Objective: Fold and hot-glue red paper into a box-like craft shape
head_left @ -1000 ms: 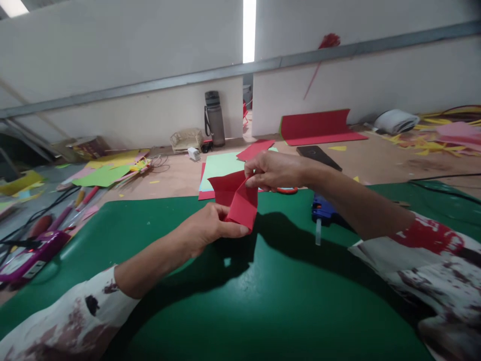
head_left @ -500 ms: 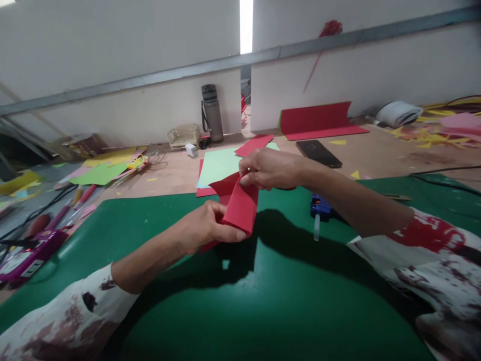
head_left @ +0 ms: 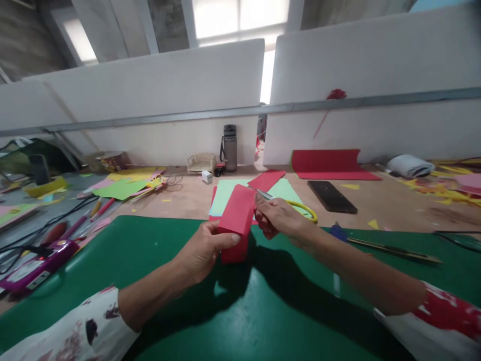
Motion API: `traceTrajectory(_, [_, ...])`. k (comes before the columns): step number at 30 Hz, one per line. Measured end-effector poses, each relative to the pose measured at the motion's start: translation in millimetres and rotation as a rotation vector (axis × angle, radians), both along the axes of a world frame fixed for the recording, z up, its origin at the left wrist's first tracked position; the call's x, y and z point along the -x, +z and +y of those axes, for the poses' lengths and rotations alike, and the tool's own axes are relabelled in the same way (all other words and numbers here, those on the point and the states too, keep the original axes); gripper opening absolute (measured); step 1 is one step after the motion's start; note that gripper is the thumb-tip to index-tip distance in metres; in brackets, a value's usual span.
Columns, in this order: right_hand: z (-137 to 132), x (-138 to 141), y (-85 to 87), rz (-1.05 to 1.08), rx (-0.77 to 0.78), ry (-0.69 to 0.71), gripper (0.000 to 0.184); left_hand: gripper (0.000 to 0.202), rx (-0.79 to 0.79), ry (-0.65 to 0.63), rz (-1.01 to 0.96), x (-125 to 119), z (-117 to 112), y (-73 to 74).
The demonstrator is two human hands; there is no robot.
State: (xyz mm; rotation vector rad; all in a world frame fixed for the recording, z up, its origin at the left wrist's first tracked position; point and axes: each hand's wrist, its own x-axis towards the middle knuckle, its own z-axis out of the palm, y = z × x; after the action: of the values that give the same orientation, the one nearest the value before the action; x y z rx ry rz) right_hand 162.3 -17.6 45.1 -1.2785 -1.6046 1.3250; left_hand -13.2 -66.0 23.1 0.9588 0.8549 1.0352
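My left hand (head_left: 201, 248) is closed on a folded piece of red paper (head_left: 236, 220), held upright just above the green cutting mat (head_left: 158, 250). My right hand (head_left: 280, 218) is closed on a pair of scissors (head_left: 296, 206) with yellow-green handles, right beside the paper's right edge. The metal blades point left toward the top of the paper. Behind my hands lie light green sheets (head_left: 229, 190) and another red sheet (head_left: 266, 179) on the wooden table.
A black phone (head_left: 331, 196) lies to the right, with a curled red sheet (head_left: 330, 164) behind it. A grey bottle (head_left: 230, 148) and small basket (head_left: 201, 163) stand at the partition. Coloured paper, pens and a purple tool (head_left: 33, 263) crowd the left. A blue glue gun (head_left: 338, 231) shows behind my right forearm.
My right hand let go of the red paper's top and now holds scissors. The paper is folded flatter in my left hand. The camera tilted up.
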Motion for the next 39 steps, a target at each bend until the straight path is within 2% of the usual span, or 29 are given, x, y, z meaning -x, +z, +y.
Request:
traceTrajectory(3, [4, -1, -2.1, 0.016, 0.025, -0.05, 0.061, 0.031, -0.022, -0.032, 0.035, 0, -1, -1.7])
traceTrajectory(9, [2, -3, 8.5, 0.001, 0.028, -0.089, 0.056, 0.024, -0.131, -0.123, 0.147, 1, -4, -2.1])
traceTrajectory(16, [5, -4, 12.2, -0.024, -0.07, -0.086, 0.057, 0.019, -0.271, -0.215, 0.367, 0, -12, 10.1])
traceTrajectory(23, [9, -9, 12.8, -0.124, -0.18, -0.089, 0.06, 0.014, -0.274, -0.262, 0.373, -1, -14, 13.4])
traceTrajectory(27, [10, -11, 12.1, -0.106, -0.265, -0.119, 0.04, 0.012, -0.287, -0.296, 0.369, -2, -14, 17.5])
traceTrajectory(32, [1, -8, 18.2, -0.027, -0.239, -0.001, 0.022, 0.012, -0.385, -0.329, 0.375, 2, -7, 19.7])
traceTrajectory(39, [-3, -4, 18.7, 0.035, -0.215, -0.012, 0.017, 0.009, -0.502, -0.353, 0.414, 3, -5, 17.6])
